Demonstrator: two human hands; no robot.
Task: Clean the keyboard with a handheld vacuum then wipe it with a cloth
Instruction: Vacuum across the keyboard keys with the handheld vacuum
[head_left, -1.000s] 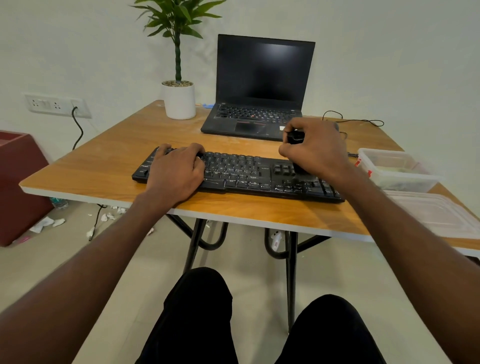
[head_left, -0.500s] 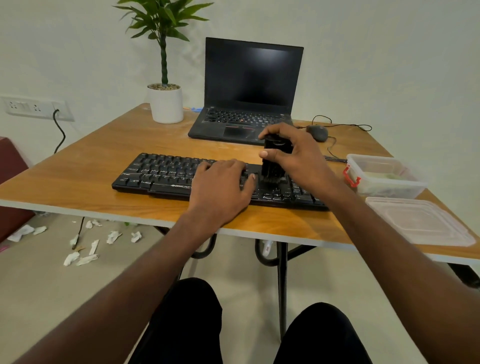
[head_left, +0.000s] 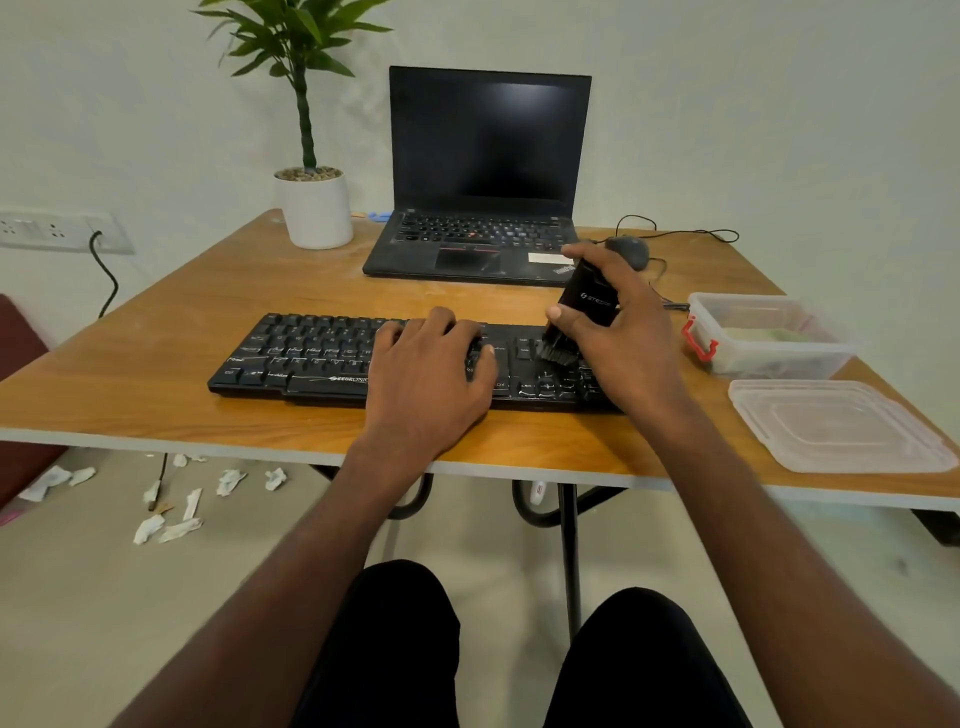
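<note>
A black keyboard (head_left: 311, 358) lies across the wooden table (head_left: 156, 374). My left hand (head_left: 426, 374) rests flat on its middle keys, fingers spread. My right hand (head_left: 623, 338) grips a small black handheld vacuum (head_left: 589, 301), held tilted with its brush end down on the keys at the keyboard's right part. My right palm hides the keyboard's right end. No cloth is plainly visible; something pale lies inside the clear box.
An open black laptop (head_left: 483, 171) stands behind the keyboard, a potted plant (head_left: 311, 202) to its left, a wired mouse (head_left: 631, 249) to its right. A clear plastic box (head_left: 763, 332) and its lid (head_left: 836, 423) sit at the right edge. Paper scraps (head_left: 171, 514) litter the floor.
My left hand slid from the keyboard's left end to its middle. My right hand tilted the vacuum and kept its brush on the right-hand keys. The head camera shifted view.
</note>
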